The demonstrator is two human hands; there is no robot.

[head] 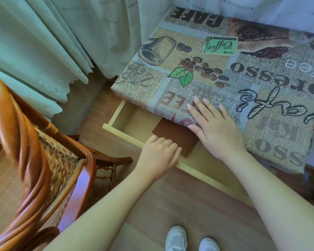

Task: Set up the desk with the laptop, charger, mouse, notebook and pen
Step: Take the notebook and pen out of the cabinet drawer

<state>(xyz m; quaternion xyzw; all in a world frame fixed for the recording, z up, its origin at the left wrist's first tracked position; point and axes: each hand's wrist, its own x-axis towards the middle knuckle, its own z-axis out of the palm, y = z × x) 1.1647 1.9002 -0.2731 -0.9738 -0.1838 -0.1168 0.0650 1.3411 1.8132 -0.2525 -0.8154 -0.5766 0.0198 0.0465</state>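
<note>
The desk is covered by a coffee-print cloth and has nothing standing on it. Its pale wooden drawer is pulled out below the near-left edge. A brown notebook lies flat inside the drawer, partly under the desk edge. My left hand curls over the drawer's front rim, fingers touching the notebook's near corner. My right hand rests flat, fingers spread, on the cloth at the desk edge above the notebook. No laptop, charger, mouse or pen is in view.
A rattan and wood chair stands close on the left. Pale curtains hang behind the desk's left side. Wooden floor lies below, with my white shoes at the bottom edge.
</note>
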